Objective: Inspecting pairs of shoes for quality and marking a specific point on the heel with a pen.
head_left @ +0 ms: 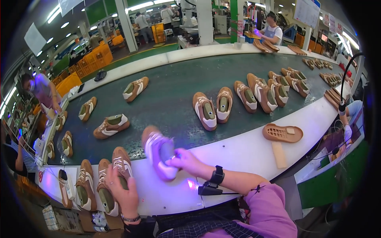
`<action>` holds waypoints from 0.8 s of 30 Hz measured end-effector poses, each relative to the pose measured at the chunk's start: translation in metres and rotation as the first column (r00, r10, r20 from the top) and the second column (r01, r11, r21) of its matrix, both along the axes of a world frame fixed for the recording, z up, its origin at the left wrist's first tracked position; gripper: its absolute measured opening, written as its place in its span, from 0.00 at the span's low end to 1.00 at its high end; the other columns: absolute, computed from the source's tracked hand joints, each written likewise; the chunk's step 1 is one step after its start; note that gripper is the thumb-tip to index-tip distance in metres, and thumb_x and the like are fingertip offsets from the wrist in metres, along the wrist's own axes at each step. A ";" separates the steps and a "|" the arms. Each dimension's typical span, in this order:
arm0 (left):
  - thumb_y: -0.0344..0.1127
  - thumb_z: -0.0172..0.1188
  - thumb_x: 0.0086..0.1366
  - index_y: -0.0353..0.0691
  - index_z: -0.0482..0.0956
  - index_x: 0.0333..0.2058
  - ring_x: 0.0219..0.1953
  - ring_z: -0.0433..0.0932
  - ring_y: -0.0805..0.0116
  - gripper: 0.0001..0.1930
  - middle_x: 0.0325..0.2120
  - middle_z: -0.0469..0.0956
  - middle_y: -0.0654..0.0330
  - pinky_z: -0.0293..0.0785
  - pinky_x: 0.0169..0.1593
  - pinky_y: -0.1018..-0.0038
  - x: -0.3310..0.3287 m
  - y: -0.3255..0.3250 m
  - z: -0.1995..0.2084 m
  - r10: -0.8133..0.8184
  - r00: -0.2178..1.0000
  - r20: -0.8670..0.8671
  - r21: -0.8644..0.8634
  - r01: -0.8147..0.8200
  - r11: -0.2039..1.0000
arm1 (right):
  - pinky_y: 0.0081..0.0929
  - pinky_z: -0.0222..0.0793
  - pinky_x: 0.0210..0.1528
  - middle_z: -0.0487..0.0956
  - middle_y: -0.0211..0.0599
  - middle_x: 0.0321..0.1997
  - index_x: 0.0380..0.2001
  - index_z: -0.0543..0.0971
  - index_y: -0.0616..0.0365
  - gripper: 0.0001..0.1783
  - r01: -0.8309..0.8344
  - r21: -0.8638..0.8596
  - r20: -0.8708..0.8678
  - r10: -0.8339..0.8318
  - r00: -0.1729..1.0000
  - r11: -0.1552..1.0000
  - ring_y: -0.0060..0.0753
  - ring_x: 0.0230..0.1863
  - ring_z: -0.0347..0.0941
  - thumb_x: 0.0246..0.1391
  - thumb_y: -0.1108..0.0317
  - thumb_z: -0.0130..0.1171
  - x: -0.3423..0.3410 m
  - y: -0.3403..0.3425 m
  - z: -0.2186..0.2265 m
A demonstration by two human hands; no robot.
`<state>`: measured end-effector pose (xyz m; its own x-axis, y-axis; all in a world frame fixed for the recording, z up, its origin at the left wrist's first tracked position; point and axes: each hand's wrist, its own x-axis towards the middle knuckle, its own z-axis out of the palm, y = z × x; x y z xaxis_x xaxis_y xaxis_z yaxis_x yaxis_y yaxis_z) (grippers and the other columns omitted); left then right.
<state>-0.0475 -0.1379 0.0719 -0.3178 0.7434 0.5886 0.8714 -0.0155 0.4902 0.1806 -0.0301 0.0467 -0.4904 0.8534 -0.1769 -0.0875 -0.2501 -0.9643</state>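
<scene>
My right hand [185, 162] grips a brown and white sneaker [155, 147] by its heel collar. The toe of that sneaker points away from me and is blurred, and purple light falls on its side. To the left, my left hand [124, 191] has its fingers stretched out beside a brown sneaker [122, 159], partly covering it; I cannot tell if they touch. Two more sneakers, one in the middle [104, 188] and one at the outer left [84, 184], stand side by side on the white ledge [174, 195].
A green conveyor belt [166, 101] carries several brown sneakers, with a close pair [212, 109] ahead of me. On the ledge at right lie a brown shoe sole [282, 133] and a beige strip [279, 154]. People work at the far side [272, 31] and at left [43, 89].
</scene>
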 end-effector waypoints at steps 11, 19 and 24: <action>0.43 0.68 0.41 0.32 0.71 0.48 0.60 0.53 0.42 0.34 0.59 0.50 0.38 0.53 0.60 0.59 0.039 0.004 0.003 -0.325 0.945 -0.043 -0.263 0.303 0.916 | 0.38 0.64 0.50 0.71 0.57 0.43 0.40 0.66 0.71 0.28 0.267 0.878 0.405 -0.914 0.028 0.398 0.51 0.46 0.68 0.39 0.62 0.62 0.103 0.187 -0.038; 0.39 0.66 0.38 0.36 0.72 0.44 0.58 0.55 0.44 0.31 0.55 0.58 0.42 0.52 0.60 0.56 0.049 0.018 0.003 -0.424 0.901 -0.092 -0.190 0.402 0.896 | 0.38 0.71 0.45 0.77 0.57 0.38 0.39 0.68 0.72 0.27 0.171 0.642 0.729 -0.664 0.164 0.747 0.52 0.42 0.75 0.38 0.64 0.62 0.098 0.185 -0.027; 0.38 0.64 0.39 0.36 0.68 0.49 0.60 0.53 0.43 0.34 0.57 0.56 0.44 0.51 0.61 0.53 0.090 0.034 -0.007 -0.493 0.870 -0.016 -0.171 0.483 0.859 | 0.35 0.71 0.44 0.77 0.58 0.38 0.39 0.70 0.70 0.32 0.139 0.594 0.731 -0.604 0.318 0.792 0.52 0.42 0.75 0.30 0.60 0.66 0.096 0.142 -0.020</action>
